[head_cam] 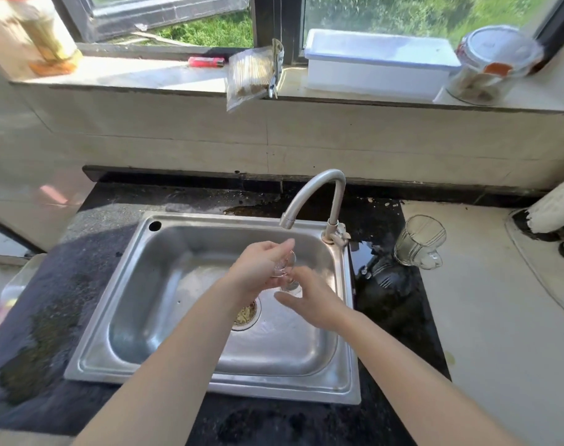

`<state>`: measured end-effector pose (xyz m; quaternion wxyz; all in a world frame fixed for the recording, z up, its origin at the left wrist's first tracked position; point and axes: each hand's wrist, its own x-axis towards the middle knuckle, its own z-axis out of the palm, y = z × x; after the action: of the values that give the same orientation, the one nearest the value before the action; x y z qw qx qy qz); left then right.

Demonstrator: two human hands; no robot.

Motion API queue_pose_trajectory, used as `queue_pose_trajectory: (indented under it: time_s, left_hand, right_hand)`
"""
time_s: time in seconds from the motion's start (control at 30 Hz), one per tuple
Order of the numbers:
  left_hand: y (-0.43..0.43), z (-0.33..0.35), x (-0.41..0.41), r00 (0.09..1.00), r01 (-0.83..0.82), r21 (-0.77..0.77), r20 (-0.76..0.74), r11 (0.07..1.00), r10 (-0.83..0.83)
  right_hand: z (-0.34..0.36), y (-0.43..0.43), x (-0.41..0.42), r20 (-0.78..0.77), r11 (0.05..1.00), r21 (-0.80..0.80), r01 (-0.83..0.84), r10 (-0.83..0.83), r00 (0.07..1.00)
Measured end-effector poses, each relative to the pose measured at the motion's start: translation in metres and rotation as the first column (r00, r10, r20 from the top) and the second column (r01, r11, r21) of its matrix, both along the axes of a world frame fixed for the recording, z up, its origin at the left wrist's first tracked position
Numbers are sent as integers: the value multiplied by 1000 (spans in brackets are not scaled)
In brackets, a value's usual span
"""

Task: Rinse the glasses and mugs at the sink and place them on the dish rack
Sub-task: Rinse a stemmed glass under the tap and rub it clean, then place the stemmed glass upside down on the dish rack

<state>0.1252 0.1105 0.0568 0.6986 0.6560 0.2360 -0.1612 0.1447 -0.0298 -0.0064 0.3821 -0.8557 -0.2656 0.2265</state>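
Observation:
A small clear glass (286, 268) is held over the steel sink (139, 284), just below the faucet spout (316, 194). My left hand (261, 268) is closed around it from the left. My right hand (309, 297) touches its lower part from the right, fingers spread. Much of the glass is hidden by the fingers. I cannot tell whether water is running. A clear glass mug with a handle (419, 243) stands on the pale counter to the right of the sink.
Dark wet countertop (49, 300) surrounds the sink; a drain strainer (246, 313) sits at the basin's middle. The window sill above holds a white lidded box (377, 66), a jar (489, 62), a bag (248, 75) and a red lighter (206, 62). A clear container edge (13, 284) shows far left.

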Motion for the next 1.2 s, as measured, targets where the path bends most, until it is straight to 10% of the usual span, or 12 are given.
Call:
queue_pose_trajectory:
  time_s: [0.2, 0.43, 0.7, 0.77, 0.87, 1.2]
  left_hand:
    - [-3, 11, -12, 989, 79, 347, 91, 935, -117]
    - [-9, 16, -19, 979, 47, 400, 162, 915, -121]
    - [21, 9, -36, 993, -55, 217, 114, 975, 31]
    - [29, -12, -46, 971, 229, 609, -94, 760, -218]
    - [34, -33, -54, 903, 426, 660, -277, 618, -327]
    - [-29, -16, -64, 771, 443, 756, -48, 482, -635]
  right_hand:
    - [2, -4, -13, -16, 999, 48, -9, 9, 1000]
    - [17, -3, -13, 114, 991, -112, 74, -61, 992]
    - [23, -6, -22, -411, 935, 128, 331, -254, 876]
    - [10, -8, -33, -294, 917, 52, 396, -365, 884]
    - [-4, -11, -50, -276, 867, 13, 498, -475, 835]
    - [34, -60, -112, -186, 690, -42, 722, -716, 673]
